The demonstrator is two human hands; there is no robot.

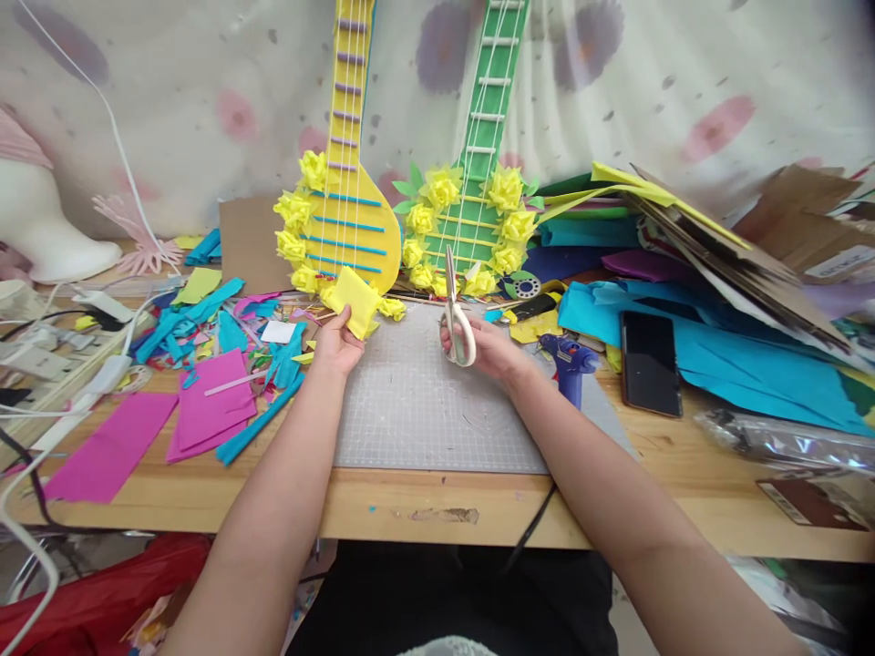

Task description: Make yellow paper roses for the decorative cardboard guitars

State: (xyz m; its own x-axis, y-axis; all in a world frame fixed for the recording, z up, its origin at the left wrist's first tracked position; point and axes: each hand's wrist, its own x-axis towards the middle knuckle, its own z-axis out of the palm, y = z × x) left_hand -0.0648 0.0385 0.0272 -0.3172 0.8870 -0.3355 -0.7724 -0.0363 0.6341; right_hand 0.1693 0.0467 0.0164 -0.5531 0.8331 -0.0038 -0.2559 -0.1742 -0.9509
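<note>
Between the thumb and fingers of my left hand [337,344] is a yellow paper square [355,302], held above the left of the grey cutting mat [410,410]. My right hand [488,348] grips white-handled scissors [457,319], their blades pointing up and away from me. Behind my left hand leans a yellow paper guitar [348,219] with blue and purple bars and yellow paper flowers [295,210] along its left edge. To its right stands a green paper guitar [471,214], ringed with similar yellow flowers.
A blue glue gun [571,360] stands right of my right hand, near a black phone [651,364]. Magenta paper sheets [211,401] and blue scraps lie left. Cardboard and coloured paper [690,228] are piled at the right. Power strips and cables [75,364] run along the left edge.
</note>
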